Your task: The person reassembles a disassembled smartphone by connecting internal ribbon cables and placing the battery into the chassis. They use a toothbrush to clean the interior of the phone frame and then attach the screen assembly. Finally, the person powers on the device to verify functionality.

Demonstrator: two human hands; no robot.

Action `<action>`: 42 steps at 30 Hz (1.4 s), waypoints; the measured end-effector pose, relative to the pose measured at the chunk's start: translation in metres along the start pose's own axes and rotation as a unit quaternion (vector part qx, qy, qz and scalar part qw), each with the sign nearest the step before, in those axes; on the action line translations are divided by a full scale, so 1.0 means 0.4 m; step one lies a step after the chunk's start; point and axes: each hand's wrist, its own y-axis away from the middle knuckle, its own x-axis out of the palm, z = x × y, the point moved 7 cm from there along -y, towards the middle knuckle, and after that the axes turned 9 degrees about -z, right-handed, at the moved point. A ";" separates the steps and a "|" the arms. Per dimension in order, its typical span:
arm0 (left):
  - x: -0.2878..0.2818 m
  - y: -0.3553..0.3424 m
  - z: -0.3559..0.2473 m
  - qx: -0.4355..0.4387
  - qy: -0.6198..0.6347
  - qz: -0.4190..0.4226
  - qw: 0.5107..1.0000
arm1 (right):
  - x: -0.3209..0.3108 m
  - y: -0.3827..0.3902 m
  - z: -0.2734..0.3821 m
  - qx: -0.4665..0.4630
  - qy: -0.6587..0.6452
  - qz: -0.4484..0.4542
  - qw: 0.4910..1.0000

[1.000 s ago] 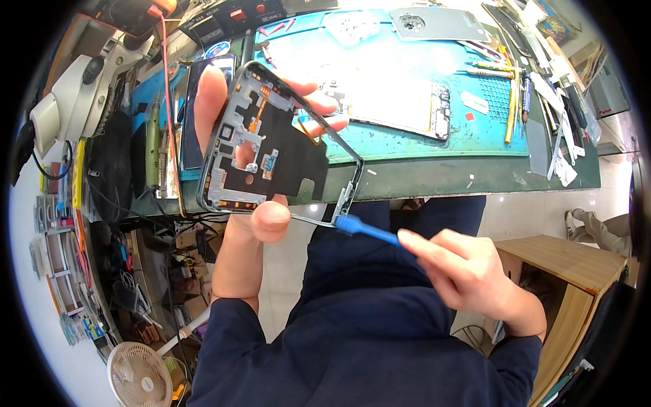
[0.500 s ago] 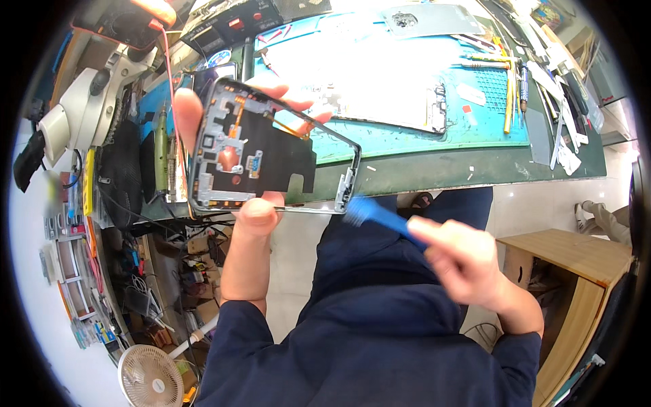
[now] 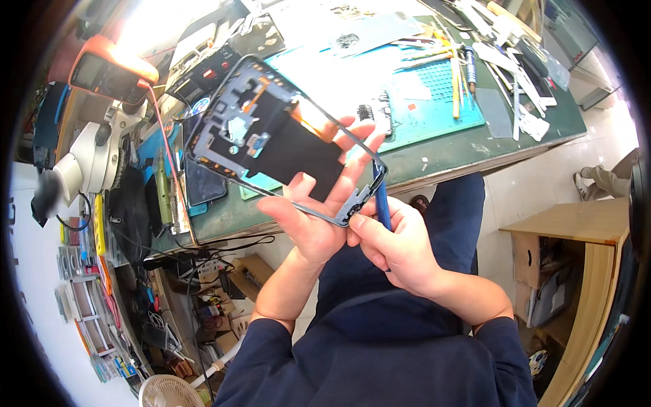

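A dismantled phone frame (image 3: 291, 149), dark inside with grey metal plates and orange flex strips, is held tilted above the bench's front edge. My left hand (image 3: 315, 227) cradles it from below, its thumb beside the near edge and fingers showing through the frame's open part. My right hand (image 3: 400, 247) is closed around a blue-handled brush (image 3: 383, 203), whose upper end passes behind the frame's right corner. The right thumb and fingertips touch the frame's lower end, by a small grey bracket (image 3: 354, 203).
On the bench lies a teal mat (image 3: 441, 119) with several tools and a phone part (image 3: 376, 112). An orange multimeter (image 3: 102, 74) and white microscope (image 3: 88, 159) stand at left. A wooden cabinet (image 3: 569, 220) is at right, a fan (image 3: 169, 392) at lower left.
The right hand and brush have moved up and left to the frame's lower end. My left hand has shifted right and opened beneath the frame, which has tilted. The whole view has shifted.
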 end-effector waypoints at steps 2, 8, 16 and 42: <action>0.032 0.003 0.021 -0.045 0.081 0.054 0.994 | -0.023 0.014 -0.001 -0.019 0.008 -0.013 1.000; 0.029 -0.008 0.046 -0.143 0.191 0.017 0.971 | -0.173 0.127 0.071 -0.327 0.323 -0.070 0.885; 0.054 0.070 0.141 -0.094 0.068 -0.008 0.993 | -0.166 0.272 0.086 -0.478 0.603 -0.036 0.638; 0.086 0.158 0.231 -0.132 0.149 0.037 0.979 | -0.294 0.331 0.089 -0.496 0.618 -0.021 0.610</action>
